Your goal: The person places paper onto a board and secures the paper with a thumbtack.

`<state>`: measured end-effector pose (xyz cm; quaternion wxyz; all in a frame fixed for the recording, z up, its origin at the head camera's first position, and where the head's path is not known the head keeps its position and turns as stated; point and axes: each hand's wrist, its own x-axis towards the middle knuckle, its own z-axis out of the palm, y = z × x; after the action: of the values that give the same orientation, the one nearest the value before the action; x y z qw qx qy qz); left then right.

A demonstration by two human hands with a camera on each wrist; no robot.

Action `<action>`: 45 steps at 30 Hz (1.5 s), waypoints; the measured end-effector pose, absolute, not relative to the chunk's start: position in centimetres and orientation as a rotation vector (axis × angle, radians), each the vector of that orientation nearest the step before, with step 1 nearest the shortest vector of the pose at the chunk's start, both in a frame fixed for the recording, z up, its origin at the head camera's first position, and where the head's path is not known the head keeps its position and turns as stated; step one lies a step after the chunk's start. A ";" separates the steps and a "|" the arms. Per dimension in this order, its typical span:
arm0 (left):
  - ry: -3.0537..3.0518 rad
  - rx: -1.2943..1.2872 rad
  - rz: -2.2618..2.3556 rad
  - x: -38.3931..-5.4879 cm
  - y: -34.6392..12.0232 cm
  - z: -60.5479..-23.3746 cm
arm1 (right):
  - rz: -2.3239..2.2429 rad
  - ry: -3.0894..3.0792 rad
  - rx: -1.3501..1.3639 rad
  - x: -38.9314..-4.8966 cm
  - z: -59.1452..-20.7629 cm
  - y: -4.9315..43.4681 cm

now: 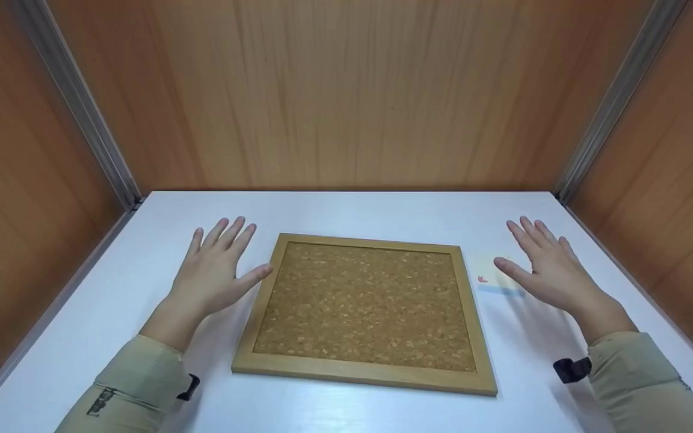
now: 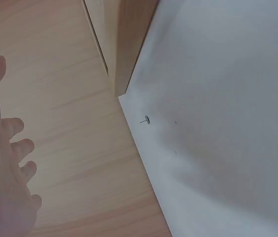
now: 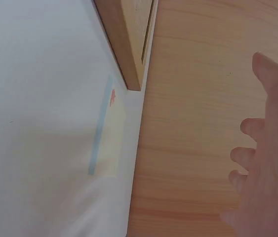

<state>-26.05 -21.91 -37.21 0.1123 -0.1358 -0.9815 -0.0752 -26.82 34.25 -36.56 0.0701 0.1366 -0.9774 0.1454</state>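
Observation:
A cork board (image 1: 364, 300) in a pale wooden frame lies flat on the white table, slightly turned. To its left my left hand (image 1: 211, 273) is held with fingers spread and holds nothing; the thumb tip overlaps the frame's left edge in the head view. Over on the right, my right hand (image 1: 554, 276) has straight fingers, thumb apart, and nothing in it. Partly behind that hand lies a pale yellow paper note (image 3: 114, 143) with a blue strip and a small red mark. The left wrist view shows a thumbtack (image 2: 147, 120) with its pin pointing sideways, near the board's corner.
The white table (image 1: 352, 210) is enclosed by wood-grain panels (image 1: 346, 90) at the back and both sides. Metal posts (image 1: 82, 102) stand at the back corners. A black strap piece (image 1: 572, 370) shows at the right sleeve cuff.

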 end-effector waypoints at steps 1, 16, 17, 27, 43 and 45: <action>-2.875 -0.403 -0.232 -26.0 -21.8 -37.1 | 0.454 -2.933 0.412 -26.9 -36.4 34.2; -2.857 -0.375 -0.627 -26.0 -19.3 -36.5 | 0.907 -2.842 0.282 -28.1 -34.5 34.0; -2.865 -0.360 -0.661 -26.0 -19.1 -36.4 | 0.922 -2.847 0.254 -28.2 -34.4 34.0; -2.950 -0.228 -0.971 -26.2 -18.5 -37.0 | 1.047 -2.958 0.009 -29.6 -35.7 34.8; -3.174 -0.093 -0.942 -25.8 -19.1 -38.5 | 0.710 -3.345 -0.290 -31.2 -38.2 36.0; -3.207 -0.092 -0.935 -25.7 -19.1 -38.6 | 0.684 -3.368 -0.278 -31.5 -38.5 35.5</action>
<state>-25.69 -19.14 -38.56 -0.1000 -0.0273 -0.9549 -0.2784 -31.51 35.52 -38.55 -0.1525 -0.0797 -0.9654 0.1961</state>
